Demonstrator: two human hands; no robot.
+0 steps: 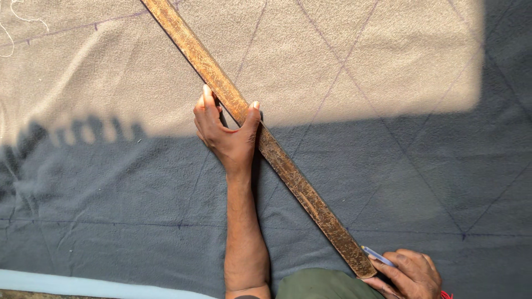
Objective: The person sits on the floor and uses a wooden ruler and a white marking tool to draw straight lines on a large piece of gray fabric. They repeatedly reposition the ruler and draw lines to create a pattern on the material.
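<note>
Long wooden straightedge [260,138], brown and worn, lying diagonally across a grey fleece cloth [111,182] from the upper left edge of view down to the lower right, where its squared end stops just beside the right hand. The straightedge appears stiff and flat, probably of moderate weight, and its smooth face would likely slide on the soft nap unless pressed down; a flat press near mid-length, as shown, looks the surest hold, while lifting would call for a grip across its narrow width. The left hand [224,135] is spread, fingertips on one edge and thumb laid over the other, pinning the straightedge to the cloth. The right hand [410,274] is closed in a pinch around a blue pen [378,256], whose tip meets the lower end of the straightedge. The cloth is soft and slightly wrinkled, so it may shift or pucker under a dragged tip. It bears faint purple ruled lines [343,66] crossing in a diamond pattern. A patch of sunlight covers the upper part; the rest lies in shadow. A pale blue strip [83,282] borders the lower left.
</note>
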